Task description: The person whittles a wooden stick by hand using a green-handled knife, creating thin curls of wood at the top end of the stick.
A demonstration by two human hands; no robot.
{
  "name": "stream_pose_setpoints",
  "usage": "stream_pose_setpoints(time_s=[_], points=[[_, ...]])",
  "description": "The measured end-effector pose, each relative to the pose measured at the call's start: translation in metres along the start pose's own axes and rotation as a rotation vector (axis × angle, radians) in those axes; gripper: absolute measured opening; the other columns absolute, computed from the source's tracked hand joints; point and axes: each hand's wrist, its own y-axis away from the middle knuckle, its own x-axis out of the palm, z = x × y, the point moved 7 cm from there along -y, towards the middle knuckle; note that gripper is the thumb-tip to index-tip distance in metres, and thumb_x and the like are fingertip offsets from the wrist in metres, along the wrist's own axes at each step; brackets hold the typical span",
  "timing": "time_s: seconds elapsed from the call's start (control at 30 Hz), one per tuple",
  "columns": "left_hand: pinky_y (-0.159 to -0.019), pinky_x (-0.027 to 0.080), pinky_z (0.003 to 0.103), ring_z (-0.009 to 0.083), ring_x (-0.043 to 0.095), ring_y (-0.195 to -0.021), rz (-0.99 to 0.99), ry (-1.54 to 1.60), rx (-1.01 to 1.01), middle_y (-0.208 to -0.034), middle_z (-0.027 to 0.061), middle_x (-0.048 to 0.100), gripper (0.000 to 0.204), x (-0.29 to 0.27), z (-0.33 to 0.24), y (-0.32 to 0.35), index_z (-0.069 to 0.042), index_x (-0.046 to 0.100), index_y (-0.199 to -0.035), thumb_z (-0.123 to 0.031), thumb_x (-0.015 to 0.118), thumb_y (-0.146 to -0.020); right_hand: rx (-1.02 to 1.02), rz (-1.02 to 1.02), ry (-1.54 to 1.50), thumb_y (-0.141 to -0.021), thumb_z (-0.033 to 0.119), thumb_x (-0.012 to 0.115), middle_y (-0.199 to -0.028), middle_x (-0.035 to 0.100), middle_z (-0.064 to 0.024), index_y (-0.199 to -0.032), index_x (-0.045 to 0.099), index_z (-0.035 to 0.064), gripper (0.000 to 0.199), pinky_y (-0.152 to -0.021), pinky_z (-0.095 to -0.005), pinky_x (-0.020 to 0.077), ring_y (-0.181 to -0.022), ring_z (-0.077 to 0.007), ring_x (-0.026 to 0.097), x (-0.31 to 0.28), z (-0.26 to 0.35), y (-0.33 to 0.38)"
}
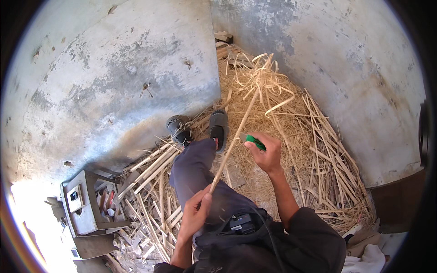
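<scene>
A long pale strip (232, 151), which looks like split bamboo, slants away from me over my leg. Its near end is pinched between the thumb and fingers of my left hand (196, 213), low in front of my lap. Curled shavings (261, 77) bunch at its far end. My right hand (267, 154) is wrapped around a knife with a green handle (256, 141). The knife's short blade is beside the strip's middle, where a small curl stands up; whether the edge touches the strip I cannot tell.
Straw-like shavings (282, 123) and loose sticks (339, 170) cover the floor around my shoes (218, 129). More sticks lie at the left, by a wooden stool-like box (84, 218) with items inside. Worn walls (136, 59) rise ahead and on both sides.
</scene>
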Motion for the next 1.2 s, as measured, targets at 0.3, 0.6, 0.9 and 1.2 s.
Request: stream_pose_setpoints(time_s=[0.3, 0.6, 0.9, 1.2], points=[[-0.058, 0.034, 0.020, 0.0010, 0.040, -0.068, 0.154, 0.101, -0.076, -0.085, -0.0068, 0.046, 0.049, 0.013, 0.000, -0.001, -0.003, 0.057, -0.158, -0.032, 0.047, -0.120, 0.211, 0.105, -0.284, -0.098, 0.031, 0.078, -0.086, 0.074, -0.0140, -0.112, 0.077, -0.0027, 0.037, -0.069, -0.0331, 0.0531, -0.075, -0.0200, 0.071, 0.010, -0.026, 0.014], [-0.056, 0.033, 0.019, 0.0002, 0.038, -0.065, 0.176, 0.145, -0.054, -0.088, -0.0066, 0.046, 0.054, 0.015, 0.000, -0.005, -0.001, 0.053, -0.159, -0.038, 0.046, -0.120, -0.073, 0.100, -0.151, -0.096, 0.033, 0.081, -0.082, 0.073, -0.0114, -0.109, 0.080, -0.0001, 0.036, -0.063, -0.0315, 0.0522, -0.069, -0.0189, 0.070, 0.004, 0.020, 0.002], [-0.060, 0.032, 0.021, 0.0008, 0.038, -0.068, 0.088, 0.074, -0.029, -0.080, -0.0099, 0.044, 0.045, 0.017, -0.008, -0.001, -0.001, 0.058, -0.157, -0.026, 0.050, -0.119, -0.136, 0.012, 0.000, -0.096, 0.040, 0.083, -0.080, 0.074, -0.0111, -0.107, 0.081, 0.0012, 0.040, -0.058, -0.0332, 0.0524, -0.063, -0.0218, 0.069, -0.008, 0.033, -0.004], [-0.060, 0.031, 0.022, 0.0016, 0.037, -0.068, 0.075, 0.050, -0.055, -0.078, -0.0096, 0.043, 0.043, 0.018, -0.008, 0.008, -0.002, 0.061, -0.154, -0.024, 0.049, -0.119, -0.198, -0.106, 0.072, -0.093, 0.034, 0.085, -0.083, 0.078, -0.0075, -0.111, 0.083, 0.0078, 0.032, -0.056, -0.0331, 0.0538, -0.065, -0.0208, 0.074, -0.013, 0.031, -0.010]])
